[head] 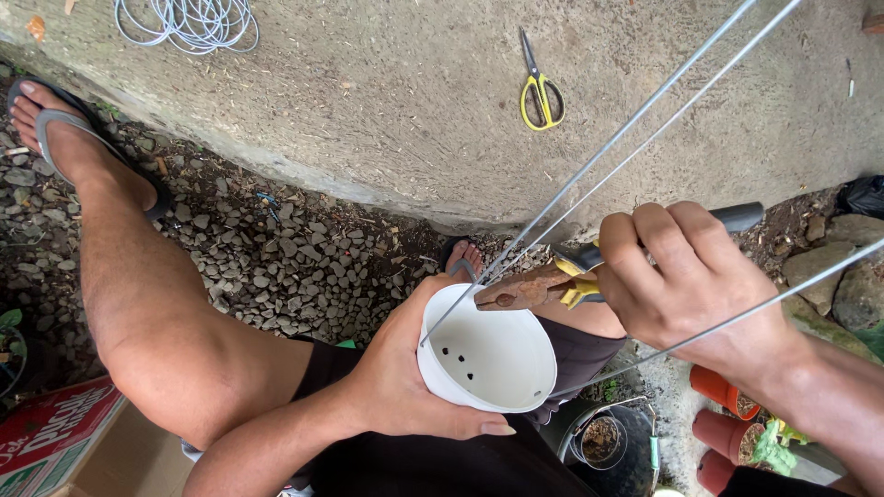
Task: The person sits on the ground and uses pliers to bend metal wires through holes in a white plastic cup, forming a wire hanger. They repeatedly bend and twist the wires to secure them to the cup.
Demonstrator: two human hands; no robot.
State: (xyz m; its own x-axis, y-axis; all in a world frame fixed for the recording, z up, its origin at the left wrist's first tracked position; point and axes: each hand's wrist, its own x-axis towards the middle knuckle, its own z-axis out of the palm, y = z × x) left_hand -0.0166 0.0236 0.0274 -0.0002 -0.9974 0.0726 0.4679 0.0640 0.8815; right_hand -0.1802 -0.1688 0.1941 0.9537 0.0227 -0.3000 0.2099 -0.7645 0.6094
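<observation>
Two hands busy at lower centre of the frame: left hand [405,368] wrapped around the outside of a white plastic pot [488,354], fingers curled under its wall and thumb along the lower rim, mouth of the pot facing up toward the camera with small drain holes showing in its base. Right hand [686,285] at centre right, fist closed tight on the yellow-and-black handles of rusty pliers [529,290], nose of the tool reaching left over the pot's upper rim. Long grey wires [645,120] running from the top right corner down to that rim, meeting right at the pliers' tip (whether the tip actually bites a wire, hard to say from here); another wire [737,317] crossing under the right wrist toward the right edge. Yellow-handled scissors [541,92] lying shut on the concrete slab [387,101] at upper centre, well apart from the hands. Coil of pale wire [189,20] at the top left edge. Bare leg and flip-flop [55,120] over gravel at upper left. Terracotta pots [723,410] at lower right, a black pot [612,446] just below the white one, a cardboard box [55,442] in the lower left corner.
</observation>
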